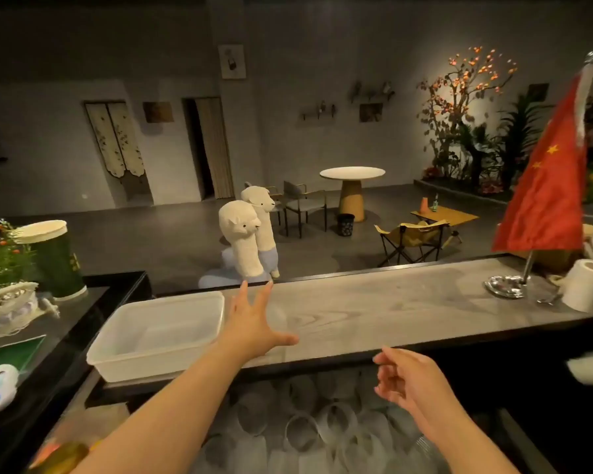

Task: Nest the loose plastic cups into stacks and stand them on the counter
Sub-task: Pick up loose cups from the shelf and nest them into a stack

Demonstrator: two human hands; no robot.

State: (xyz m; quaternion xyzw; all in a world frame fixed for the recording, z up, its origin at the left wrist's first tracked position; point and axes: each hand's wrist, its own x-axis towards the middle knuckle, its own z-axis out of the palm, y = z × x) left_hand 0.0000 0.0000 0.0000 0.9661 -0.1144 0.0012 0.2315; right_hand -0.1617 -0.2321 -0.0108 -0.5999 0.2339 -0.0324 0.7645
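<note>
- Below the counter [408, 309] edge, in the dim well beneath our arms, the loose cups [308, 429] lie jumbled: clear, thin-walled plastic, round rims facing many ways.
- Our right hand [404, 381] hovers just above them, fingers loosely curled, holding nothing; it is the nearer one.
- Our left hand [254, 323] is spread wide over the grey wood-grain counter, beside the white plastic tub [158, 333], empty.

A white plastic tub [158, 331] sits on the grey counter's left end. A red flag [550, 179] on a metal stand and a paper roll [587, 289] stand at right. Two plush alpacas [249, 234] stand beyond, near a round table [352, 173].
</note>
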